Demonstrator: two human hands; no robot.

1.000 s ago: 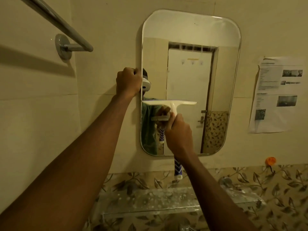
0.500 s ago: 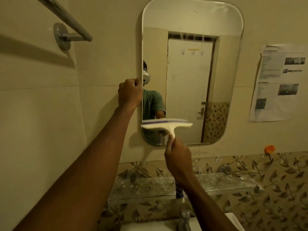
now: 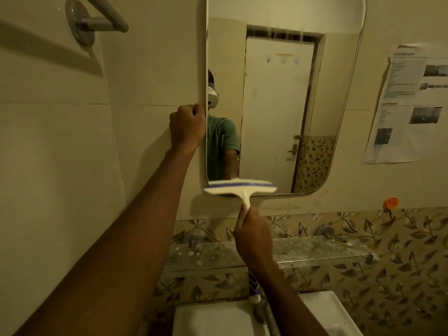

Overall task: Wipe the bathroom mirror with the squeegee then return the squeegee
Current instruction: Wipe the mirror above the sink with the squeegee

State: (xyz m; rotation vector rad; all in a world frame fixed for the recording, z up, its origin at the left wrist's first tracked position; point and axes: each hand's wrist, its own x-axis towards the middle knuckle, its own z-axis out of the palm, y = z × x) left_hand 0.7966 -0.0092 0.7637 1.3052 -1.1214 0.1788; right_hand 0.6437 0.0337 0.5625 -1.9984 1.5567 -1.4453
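The squeegee (image 3: 240,186) sits at the mirror's (image 3: 278,105) bottom edge, lower left corner.
The right hand (image 3: 252,235) grips the squeegee handle from below; the left hand (image 3: 188,126) curls round the mirror's left edge. A glass shelf (image 3: 315,251) and sink (image 3: 218,318) lie beneath; a paper sheet (image 3: 409,105) hangs right.

The left forearm (image 3: 135,226) and right forearm (image 3: 278,282) are bare. The reflection shows a green short-sleeved shirt (image 3: 221,139) and a white headset (image 3: 212,97).

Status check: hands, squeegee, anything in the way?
Left hand grips mirror edge. Right hand holds squeegee, blade at mirror's bottom edge, blurred. No obstruction seen.
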